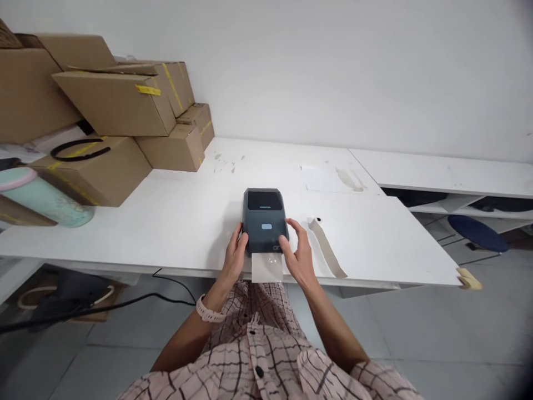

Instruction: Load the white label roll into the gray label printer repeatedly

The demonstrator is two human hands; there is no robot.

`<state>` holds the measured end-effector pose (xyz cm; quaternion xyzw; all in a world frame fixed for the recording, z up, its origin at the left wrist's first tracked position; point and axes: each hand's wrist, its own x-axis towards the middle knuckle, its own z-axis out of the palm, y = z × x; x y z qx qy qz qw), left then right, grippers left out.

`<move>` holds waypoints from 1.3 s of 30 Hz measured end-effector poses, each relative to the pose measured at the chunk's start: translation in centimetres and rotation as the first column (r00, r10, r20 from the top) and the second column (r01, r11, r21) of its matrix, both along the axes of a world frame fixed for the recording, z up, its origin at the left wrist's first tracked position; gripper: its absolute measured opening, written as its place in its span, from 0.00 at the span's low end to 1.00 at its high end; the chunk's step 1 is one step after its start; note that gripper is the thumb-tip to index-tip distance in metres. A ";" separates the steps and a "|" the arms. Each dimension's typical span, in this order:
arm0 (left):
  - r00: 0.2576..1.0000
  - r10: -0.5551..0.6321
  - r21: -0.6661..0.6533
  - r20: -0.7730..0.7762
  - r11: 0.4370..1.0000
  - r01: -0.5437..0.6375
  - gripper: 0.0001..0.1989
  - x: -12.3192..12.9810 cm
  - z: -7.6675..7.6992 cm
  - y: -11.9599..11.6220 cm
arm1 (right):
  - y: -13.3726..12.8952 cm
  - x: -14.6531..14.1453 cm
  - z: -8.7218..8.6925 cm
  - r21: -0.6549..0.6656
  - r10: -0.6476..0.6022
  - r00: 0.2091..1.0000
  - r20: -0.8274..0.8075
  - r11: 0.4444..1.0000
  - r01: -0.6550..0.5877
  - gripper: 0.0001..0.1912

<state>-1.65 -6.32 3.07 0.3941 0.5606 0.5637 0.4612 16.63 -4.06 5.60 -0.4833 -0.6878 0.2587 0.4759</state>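
A dark grey label printer (265, 225) rests near the front edge of the white table, directly before me. From its front slot a pale strip of label paper (267, 268) hangs out past the table edge. My left hand (235, 256) grips the printer's left side, thumb by the front corner. On the right side, my right hand (298, 253) holds the casing, with the thumb at the front right corner and the fingers along the side. To the right of that hand lies a curled paper strip (327, 250) with a small roll at its far end.
Cardboard boxes (120, 103) are piled at the back left, with a black headband (79, 150) on one. A mint tumbler (50, 197) lies tilted beside them. A pale sheet (327, 179) lies at the back right. A blue stool (478, 232) stands beyond the table, and a black cable (125, 301) runs below.
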 end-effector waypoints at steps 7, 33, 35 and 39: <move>0.993 0.107 0.075 -0.058 0.992 -0.102 0.39 1.5 -2.4 0.0 | -0.4 0.8 -3.7 -0.254 -0.020 0.943 -0.333 0.965 -0.069 0.32; 0.842 -0.134 -0.226 -0.523 0.974 0.015 0.30 -3.2 0.9 9.0 | 18.4 -2.6 7.2 0.023 0.074 0.993 -0.093 0.997 -0.072 0.46; 0.828 -0.157 -0.247 -0.538 0.969 0.024 0.29 -3.1 1.3 9.1 | 19.9 -2.6 7.6 0.007 0.082 0.996 -0.042 0.997 -0.082 0.47; 0.754 -0.154 -0.237 -0.639 0.971 -0.003 0.27 -2.7 2.2 9.5 | 20.2 -2.0 8.5 0.167 0.062 0.992 0.111 0.983 -0.080 0.46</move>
